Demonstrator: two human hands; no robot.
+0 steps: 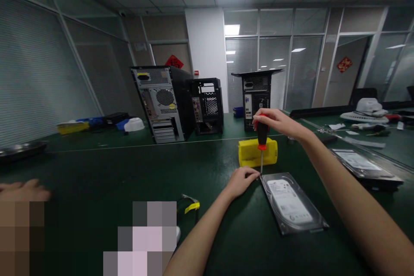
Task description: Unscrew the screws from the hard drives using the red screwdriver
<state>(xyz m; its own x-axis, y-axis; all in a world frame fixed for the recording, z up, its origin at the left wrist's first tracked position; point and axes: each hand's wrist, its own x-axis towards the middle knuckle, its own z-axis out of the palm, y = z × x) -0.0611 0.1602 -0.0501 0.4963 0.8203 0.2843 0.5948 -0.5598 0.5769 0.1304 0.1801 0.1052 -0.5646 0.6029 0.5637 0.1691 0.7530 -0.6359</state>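
Note:
A hard drive [289, 200] with a white label lies flat on the green table, long side slanting toward me. My right hand [274, 123] is closed around the black and red handle of a screwdriver [262, 136]. The screwdriver stands upright, its tip down at the drive's far left corner. My left hand [241, 181] rests on the table beside that corner, thumb and fingers pinched together close to the tip. Whatever sits between those fingertips is too small to make out. Just behind the tip stands a yellow box-like piece [249, 154].
More hard drives [365, 166] are stacked at the right. Computer cases [181, 108] and another computer case [255, 99] stand across the back. A cable with a yellow tag [192, 207] lies left of my forearm. Another person's hand [26, 190] is at the far left.

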